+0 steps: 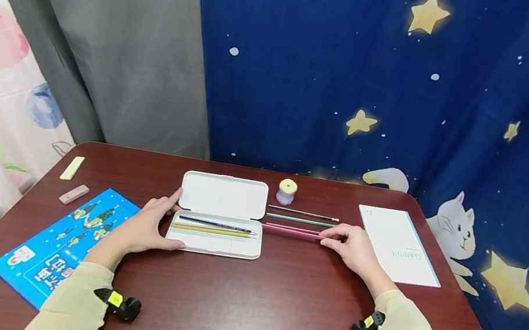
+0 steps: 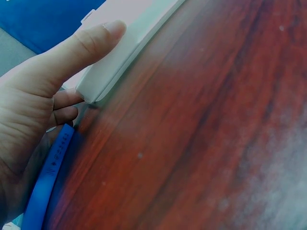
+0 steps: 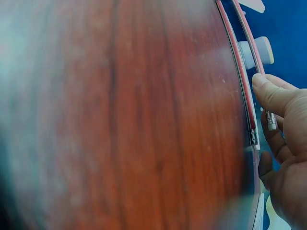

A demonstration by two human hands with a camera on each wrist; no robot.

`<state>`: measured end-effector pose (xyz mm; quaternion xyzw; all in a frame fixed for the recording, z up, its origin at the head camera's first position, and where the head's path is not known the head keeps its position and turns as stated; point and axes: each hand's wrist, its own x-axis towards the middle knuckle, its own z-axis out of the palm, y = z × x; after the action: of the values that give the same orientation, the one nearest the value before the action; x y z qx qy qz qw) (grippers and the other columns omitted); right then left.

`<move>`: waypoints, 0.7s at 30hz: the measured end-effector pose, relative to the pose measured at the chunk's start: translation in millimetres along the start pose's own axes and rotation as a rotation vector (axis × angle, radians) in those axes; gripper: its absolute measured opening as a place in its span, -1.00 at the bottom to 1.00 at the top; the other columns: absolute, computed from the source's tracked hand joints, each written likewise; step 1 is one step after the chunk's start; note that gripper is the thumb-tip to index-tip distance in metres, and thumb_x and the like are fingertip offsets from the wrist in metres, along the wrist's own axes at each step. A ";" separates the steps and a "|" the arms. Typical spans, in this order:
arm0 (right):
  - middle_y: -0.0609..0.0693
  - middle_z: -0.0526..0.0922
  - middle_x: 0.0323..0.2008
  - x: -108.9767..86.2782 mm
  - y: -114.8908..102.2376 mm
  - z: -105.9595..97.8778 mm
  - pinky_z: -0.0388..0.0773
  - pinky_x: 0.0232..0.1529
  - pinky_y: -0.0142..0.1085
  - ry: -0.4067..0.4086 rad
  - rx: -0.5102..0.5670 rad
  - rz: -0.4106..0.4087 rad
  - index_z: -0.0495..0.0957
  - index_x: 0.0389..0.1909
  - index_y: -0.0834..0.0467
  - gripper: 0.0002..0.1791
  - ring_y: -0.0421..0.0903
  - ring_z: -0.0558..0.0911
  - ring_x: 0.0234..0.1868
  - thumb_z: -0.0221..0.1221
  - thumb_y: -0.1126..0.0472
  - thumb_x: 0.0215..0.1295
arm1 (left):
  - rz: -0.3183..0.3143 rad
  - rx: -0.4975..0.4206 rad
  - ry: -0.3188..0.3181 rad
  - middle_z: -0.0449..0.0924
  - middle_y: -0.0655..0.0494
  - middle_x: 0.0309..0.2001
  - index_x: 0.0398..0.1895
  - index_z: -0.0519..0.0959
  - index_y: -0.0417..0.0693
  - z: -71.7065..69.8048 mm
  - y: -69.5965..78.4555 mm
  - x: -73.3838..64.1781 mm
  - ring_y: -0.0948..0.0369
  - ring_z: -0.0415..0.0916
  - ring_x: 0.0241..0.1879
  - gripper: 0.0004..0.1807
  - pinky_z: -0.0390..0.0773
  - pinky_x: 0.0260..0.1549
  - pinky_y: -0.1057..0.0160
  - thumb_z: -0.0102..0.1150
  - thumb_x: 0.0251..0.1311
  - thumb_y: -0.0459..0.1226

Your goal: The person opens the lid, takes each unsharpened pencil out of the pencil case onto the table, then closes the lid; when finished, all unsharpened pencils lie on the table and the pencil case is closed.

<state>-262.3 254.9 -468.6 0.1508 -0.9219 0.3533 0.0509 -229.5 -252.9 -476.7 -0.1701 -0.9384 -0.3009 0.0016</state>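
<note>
A white pencil case [image 1: 215,243] lies with its lid open, several pencils [image 1: 212,231] in its tray. My left hand [image 1: 141,229] holds the case at its left end, thumb over the front corner and fingers along the side. In the right wrist view, my right hand [image 3: 285,115] pinches a red pencil [image 3: 248,31] near its eraser end, between thumb and fingers. A second red pencil [image 3: 238,60] lies on the table beside it. Behind them in the head view lie a green pencil [image 1: 299,219] and a dark pencil [image 1: 301,213].
A small yellow-and-lilac object [image 1: 286,192] stands behind the pencils. A white "Gambit" booklet [image 1: 396,244] lies at the right. On the left are a blue book [image 1: 71,237] partly under my left arm, a pink eraser [image 1: 74,194] and a pale yellow block [image 1: 72,168].
</note>
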 end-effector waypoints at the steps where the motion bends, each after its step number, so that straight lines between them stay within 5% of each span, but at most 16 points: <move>1: -0.18 0.78 -0.24 -0.2 1.0 -0.7 0.52 -0.21 -0.27 -0.001 -0.007 0.003 0.85 -0.21 -0.09 -0.88 -0.13 0.62 -0.24 0.48 0.18 0.27 | 0.000 0.000 0.000 0.44 0.11 0.29 0.74 -0.15 0.13 0.0 0.1 0.1 0.07 0.22 0.27 0.44 0.47 0.15 -0.17 0.53 -0.07 0.35; 21: -0.13 0.79 -0.15 -2.2 3.1 -3.7 0.58 -0.05 -0.10 -0.024 -0.097 -0.007 0.85 -0.19 -0.07 -0.87 -0.10 0.68 -0.12 0.49 0.19 0.25 | 0.010 0.007 0.003 0.45 0.10 0.29 0.74 -0.15 0.09 0.4 0.7 -0.1 0.07 0.23 0.25 0.44 0.48 0.13 -0.17 0.52 -0.06 0.35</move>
<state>-261.3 260.1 -468.3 0.1555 -0.9380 0.3060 0.0485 -229.1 -252.1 -476.7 -0.1742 -0.9386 -0.2977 0.0052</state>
